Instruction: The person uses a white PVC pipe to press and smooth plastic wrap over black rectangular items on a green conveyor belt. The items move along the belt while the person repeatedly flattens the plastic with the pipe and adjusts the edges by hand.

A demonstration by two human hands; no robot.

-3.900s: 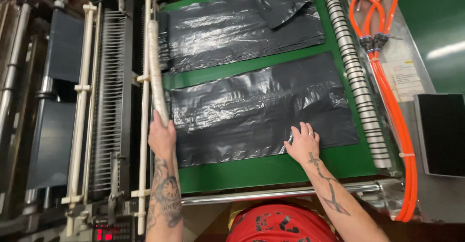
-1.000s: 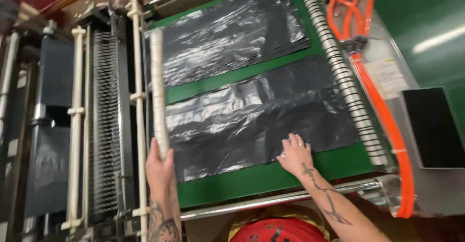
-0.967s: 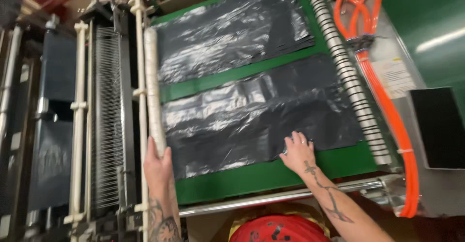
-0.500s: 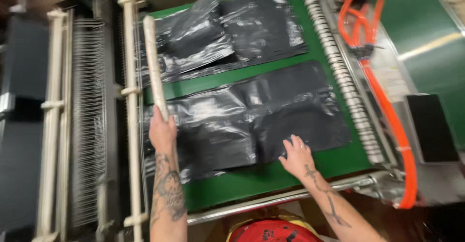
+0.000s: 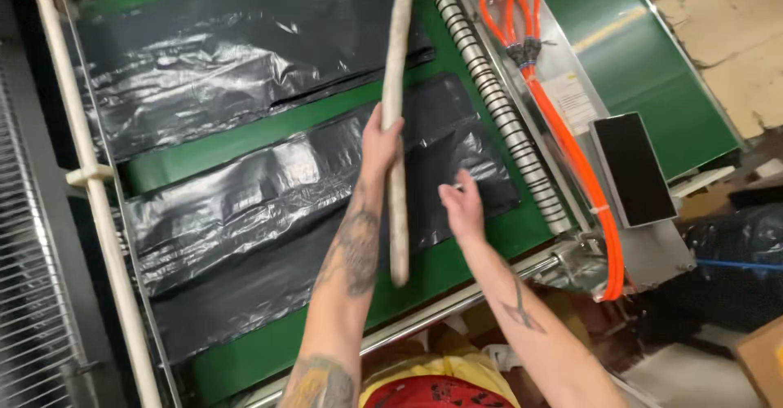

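Currently folding: your left hand [image 5: 380,140] is clamped on the long pale wooden stick [image 5: 395,90] over the near black plastic bag stack [image 5: 269,212].
Your right hand [image 5: 462,206], fingers spread, holds nothing at the stack's 3 o'clock end; next likely needs the flap drawn over squarely.

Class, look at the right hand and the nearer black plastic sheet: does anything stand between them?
Nothing visible does. The right hand hovers open above the black plastic sheet; the pale stick, gripped by the left hand, passes beside it.
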